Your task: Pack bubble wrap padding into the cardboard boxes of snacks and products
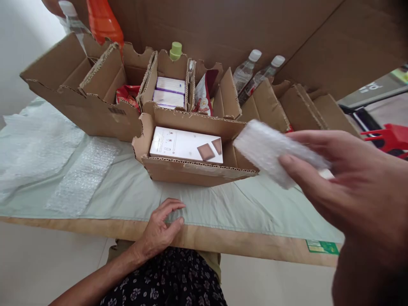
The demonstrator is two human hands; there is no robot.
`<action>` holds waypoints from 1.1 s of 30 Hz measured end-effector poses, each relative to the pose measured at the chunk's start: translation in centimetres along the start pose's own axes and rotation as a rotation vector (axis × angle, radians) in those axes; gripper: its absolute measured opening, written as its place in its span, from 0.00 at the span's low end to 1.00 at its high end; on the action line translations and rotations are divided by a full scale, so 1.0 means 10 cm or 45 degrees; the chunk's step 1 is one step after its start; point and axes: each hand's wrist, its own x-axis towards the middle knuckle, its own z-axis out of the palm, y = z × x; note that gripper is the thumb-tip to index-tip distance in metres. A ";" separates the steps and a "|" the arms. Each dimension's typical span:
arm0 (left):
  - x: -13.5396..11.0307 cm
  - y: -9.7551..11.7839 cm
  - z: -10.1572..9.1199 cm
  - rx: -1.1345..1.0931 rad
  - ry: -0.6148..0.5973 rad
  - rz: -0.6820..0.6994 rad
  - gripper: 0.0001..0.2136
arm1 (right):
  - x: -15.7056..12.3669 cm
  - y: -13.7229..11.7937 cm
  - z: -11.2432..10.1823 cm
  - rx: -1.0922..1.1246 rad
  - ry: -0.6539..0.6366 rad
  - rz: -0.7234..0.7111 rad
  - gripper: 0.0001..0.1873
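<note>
My right hand (pixel 347 187) is raised close to the camera at the right, fingers closed around a small item wrapped in bubble wrap (pixel 270 151). It hovers just right of an open cardboard tray (pixel 191 170) that holds a flat white box (pixel 185 144). My left hand (pixel 162 225) rests on the table's near edge, fingers loosely curled and spread, pressing on the pale green sheet (pixel 223 204) and holding nothing.
Several cut cardboard trays (pixel 92 110) stand behind, holding white-and-purple boxes (pixel 168 91), snack packets (pixel 204 95) and bottles (pixel 251 72). A bubble wrap strip (pixel 86 174) lies at the left. An orange bottle (pixel 103 19) and another person's hand (pixel 51 5) show at top left. Big cardboard wall behind.
</note>
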 end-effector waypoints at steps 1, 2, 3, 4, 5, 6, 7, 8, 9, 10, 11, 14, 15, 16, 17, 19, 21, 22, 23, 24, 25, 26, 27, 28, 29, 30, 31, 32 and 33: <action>-0.01 -0.03 0.02 0.040 -0.003 0.047 0.12 | 0.18 -0.04 0.00 -0.118 -0.137 0.005 0.15; -0.03 -0.06 0.05 0.074 -0.016 0.103 0.12 | 0.34 -0.09 0.02 -0.242 -0.287 0.029 0.14; -0.04 -0.08 0.07 0.102 -0.034 0.157 0.13 | 0.47 -0.15 0.06 -0.372 -0.440 0.048 0.14; -0.04 -0.09 0.08 0.122 -0.050 0.204 0.13 | 0.59 -0.22 0.12 -0.504 -0.581 0.038 0.15; -0.04 -0.10 0.09 0.136 -0.061 0.237 0.13 | 0.68 -0.27 0.19 -0.614 -0.711 0.001 0.15; -0.04 -0.10 0.09 0.145 -0.068 0.255 0.13 | 0.75 -0.32 0.26 -0.693 -0.814 -0.053 0.14; -0.04 -0.10 0.09 0.148 -0.072 0.262 0.13 | 0.81 -0.36 0.33 -0.738 -0.889 -0.111 0.13; -0.03 -0.09 0.09 0.149 -0.073 0.262 0.13 | 0.85 -0.38 0.40 -0.757 -0.946 -0.157 0.12; -0.02 -0.09 0.08 0.149 -0.073 0.263 0.12 | 0.89 -0.39 0.45 -0.753 -0.996 -0.195 0.11; -0.01 -0.09 0.07 0.148 -0.074 0.264 0.12 | 0.91 -0.39 0.50 -0.728 -1.036 -0.228 0.11; -0.01 -0.08 0.06 0.146 -0.076 0.264 0.12 | 0.93 -0.38 0.53 -0.693 -1.062 -0.265 0.12; 0.01 -0.08 0.05 0.140 -0.082 0.257 0.12 | 0.95 -0.33 0.59 -0.638 -1.079 -0.349 0.18; 0.01 -0.08 0.06 0.141 -0.085 0.259 0.12 | 0.95 -0.32 0.60 -0.647 -1.069 -0.356 0.19; 0.01 -0.08 0.06 0.143 -0.084 0.266 0.12 | 0.95 -0.33 0.62 -0.664 -1.068 -0.349 0.18; 0.01 -0.08 0.07 0.145 -0.079 0.276 0.12 | 0.94 -0.34 0.64 -0.679 -1.080 -0.330 0.17; -0.02 -0.08 0.07 0.136 -0.067 0.286 0.12 | 0.93 -0.38 0.67 -0.693 -1.105 -0.285 0.15; -0.05 -0.07 0.03 0.138 -0.028 0.274 0.13 | 0.91 -0.41 0.65 -0.683 -1.079 -0.262 0.14; -0.07 -0.06 -0.02 0.160 0.016 0.259 0.14 | 0.89 -0.40 0.61 -0.663 -1.019 -0.251 0.14; -0.09 -0.06 -0.08 0.201 0.086 0.238 0.14 | 0.85 -0.38 0.54 -0.626 -0.933 -0.234 0.13; -0.09 -0.06 -0.15 0.251 0.179 0.206 0.15 | 0.78 -0.33 0.44 -0.566 -0.813 -0.209 0.13; -0.08 -0.07 -0.24 0.299 0.286 0.166 0.17 | 0.68 -0.27 0.33 -0.484 -0.668 -0.179 0.13; -0.06 -0.07 -0.33 0.334 0.393 0.114 0.18 | 0.55 -0.19 0.22 -0.385 -0.513 -0.153 0.14; -0.01 -0.09 -0.43 0.350 0.484 0.054 0.21 | 0.40 -0.10 0.12 -0.279 -0.357 -0.132 0.14; 0.05 -0.10 -0.51 0.344 0.544 -0.006 0.25 | 0.22 -0.01 0.05 -0.161 -0.221 -0.118 0.14; 0.13 -0.12 -0.59 0.318 0.575 -0.060 0.28 | 0.04 0.08 0.02 -0.056 -0.121 -0.090 0.15; 0.23 -0.14 -0.65 0.280 0.572 -0.107 0.32 | -0.14 0.16 0.04 0.050 -0.052 -0.037 0.15; 0.32 -0.15 -0.69 0.233 0.548 -0.138 0.34 | -0.31 0.22 0.12 0.171 -0.048 0.033 0.16; 0.42 -0.15 -0.72 0.178 0.508 -0.159 0.35 | -0.46 0.25 0.23 0.287 -0.094 0.108 0.18; 0.51 -0.15 -0.73 0.124 0.463 -0.167 0.35 | -0.57 0.26 0.39 0.390 -0.160 0.176 0.20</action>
